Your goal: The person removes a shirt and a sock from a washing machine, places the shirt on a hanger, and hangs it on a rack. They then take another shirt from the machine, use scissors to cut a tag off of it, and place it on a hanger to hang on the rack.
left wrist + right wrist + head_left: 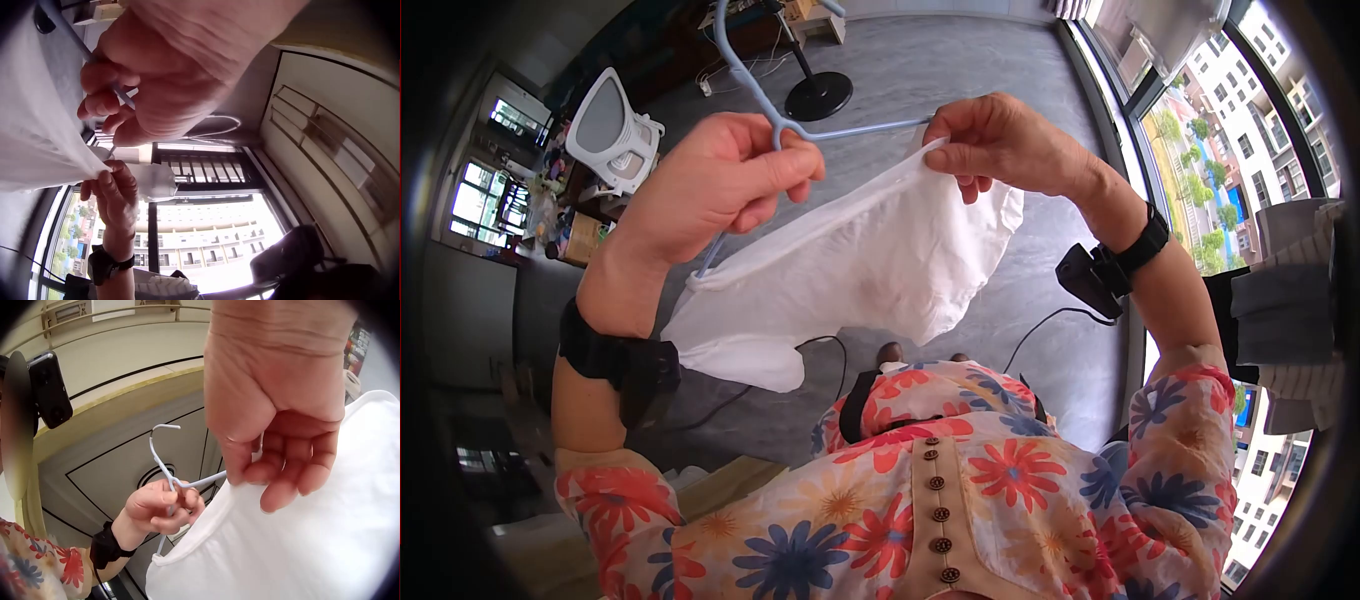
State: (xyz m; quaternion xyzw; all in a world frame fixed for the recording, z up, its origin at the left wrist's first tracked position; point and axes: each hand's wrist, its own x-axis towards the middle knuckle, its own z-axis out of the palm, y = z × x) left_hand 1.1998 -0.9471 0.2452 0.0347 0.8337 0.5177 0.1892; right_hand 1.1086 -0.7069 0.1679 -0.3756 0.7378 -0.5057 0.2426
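Observation:
A pale blue hanger (pixel 865 130) is held up in front of the body, its hook pointing away. My left hand (pixel 725 180) grips it just below the hook; in the right wrist view the hanger's neck (pixel 164 467) rises out of those fingers. Draped along the lower side is a white garment (pixel 850 250), with one hanger arm going in at its left end. Between thumb and fingers, my right hand (pixel 1005 145) pinches the garment's upper edge near the hanger's other end. That tip is hidden behind the fingers.
Grey floor (pixel 960 60) stretches out ahead. A white office chair (pixel 615 130) stands at the far left, near a round black stand base (pixel 819 96). Large windows (pixel 1200 130) line the right side, with dark and striped clothes (pixel 1285 310) hanging there. Black cables (pixel 1050 325) run from the wrist cameras.

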